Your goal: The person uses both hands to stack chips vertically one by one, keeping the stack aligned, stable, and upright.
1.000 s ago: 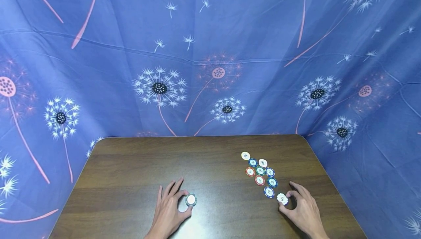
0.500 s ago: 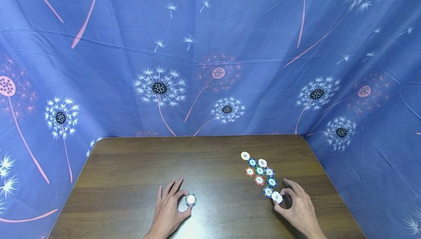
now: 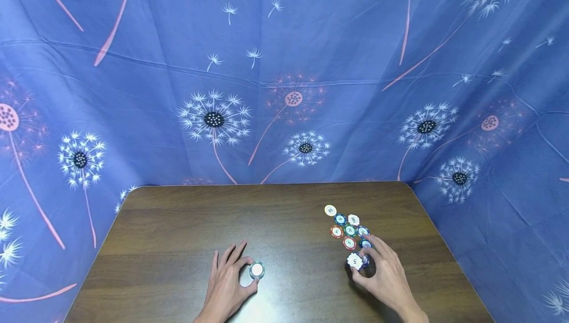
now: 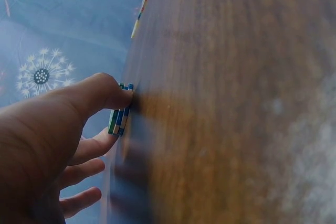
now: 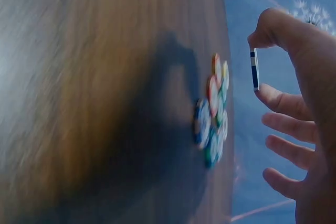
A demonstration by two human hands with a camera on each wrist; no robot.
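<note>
My left hand (image 3: 228, 281) pinches a short stack of poker chips (image 3: 257, 269) between thumb and index finger, green-rimmed chip on top. In the left wrist view the stack (image 4: 121, 114) shows green and blue edges, close over the wood. My right hand (image 3: 384, 276) pinches a white poker chip (image 3: 354, 261) marked 5 by its edges. The right wrist view shows this chip (image 5: 254, 69) edge-on and lifted off the table, its other fingers spread. A blue chip (image 3: 365, 260) is partly hidden behind the white chip and fingers.
Several loose chips lie flat in a cluster right of centre, among them a red chip (image 3: 336, 231), a green chip (image 3: 350, 230) and a yellowish chip (image 3: 330, 210). The brown wooden table (image 3: 186, 219) ends at a blue dandelion-print cloth (image 3: 146, 115) behind and on both sides.
My right hand has lifted the white chip and carried it left, from right of the blue chip to partly over it. My left hand keeps its place with the stack.
</note>
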